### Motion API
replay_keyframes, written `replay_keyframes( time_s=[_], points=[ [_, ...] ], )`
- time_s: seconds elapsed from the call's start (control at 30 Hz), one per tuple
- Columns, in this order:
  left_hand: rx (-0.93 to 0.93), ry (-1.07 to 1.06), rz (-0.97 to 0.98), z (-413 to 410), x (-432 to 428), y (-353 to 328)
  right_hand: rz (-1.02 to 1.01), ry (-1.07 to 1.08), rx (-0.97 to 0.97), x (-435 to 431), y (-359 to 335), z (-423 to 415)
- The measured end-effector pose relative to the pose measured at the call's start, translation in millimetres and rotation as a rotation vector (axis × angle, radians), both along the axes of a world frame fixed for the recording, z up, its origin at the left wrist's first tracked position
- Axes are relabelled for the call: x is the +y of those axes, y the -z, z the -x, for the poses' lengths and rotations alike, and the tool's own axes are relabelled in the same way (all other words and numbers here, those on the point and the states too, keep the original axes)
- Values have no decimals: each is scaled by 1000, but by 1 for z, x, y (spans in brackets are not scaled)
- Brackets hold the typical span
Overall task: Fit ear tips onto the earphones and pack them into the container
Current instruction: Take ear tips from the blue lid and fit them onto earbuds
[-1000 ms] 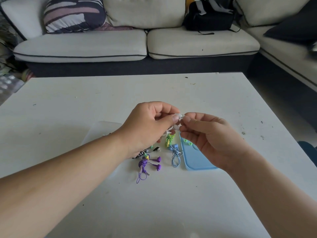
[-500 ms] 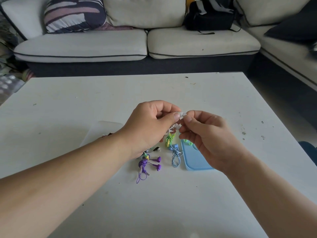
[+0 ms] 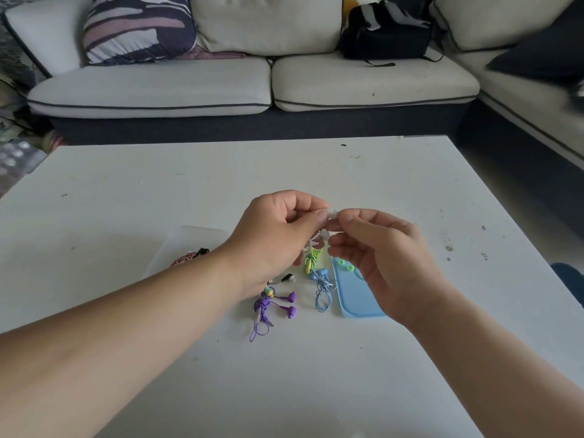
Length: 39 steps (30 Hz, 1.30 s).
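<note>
1. Little has moved over the last second: both hands stay raised over the middle of the table [image 3: 410,191], with only a small working shift where the fingertips meet
2. Grip state: the left hand [image 3: 278,238] pinches the white earphone [image 3: 323,236] between thumb and forefinger, and its loose end hangs below the hands. The right hand [image 3: 379,263] pinches the white ear tip [image 3: 332,212] between thumb and forefinger, pressed up against the left fingertips
3. Whether the tip is seated on the nozzle cannot be told; the parts are too small
4. Parts on the table, below the hands and toward the near edge: green-and-yellow earphones [image 3: 311,259], blue earphones [image 3: 322,289], purple earphones [image 3: 278,305] and a black earphone [image 3: 286,278]. Just right of these lies the blue lid [image 3: 354,298], with two green ear tips [image 3: 345,265] at its far end
5. Toward the left edge stands the clear container [image 3: 189,241], partly behind the left forearm, with a reddish coiled set [image 3: 186,257] inside
6. Step in hand, by judgement: fitting a tip onto the white set; several sets remain unpacked
7. Next move calls for a firm, straight push of the tip over the nozzle while the left pinch holds the bud steady, then a check that the tip sits evenly before the set is coiled and placed in the container
</note>
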<state>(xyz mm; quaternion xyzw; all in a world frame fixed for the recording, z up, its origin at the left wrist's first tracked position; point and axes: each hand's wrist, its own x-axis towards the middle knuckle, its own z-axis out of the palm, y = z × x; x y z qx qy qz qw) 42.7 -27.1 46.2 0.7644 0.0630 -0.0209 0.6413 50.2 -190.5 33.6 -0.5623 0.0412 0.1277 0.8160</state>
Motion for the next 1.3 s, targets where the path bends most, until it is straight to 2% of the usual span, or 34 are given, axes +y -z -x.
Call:
replay_keyframes(
  time_s=[0.83, 1.03, 1.3],
  points=[
    [64, 63, 114, 1, 1, -2, -49, -151, 127, -14, 8, -10],
    [49, 43, 124, 1, 0, -2, 7, -326, 188, -12, 9, -7],
    [12, -40, 39, -2, 5, 2, 8, -360, 210, -13, 5, -1]
  ],
)
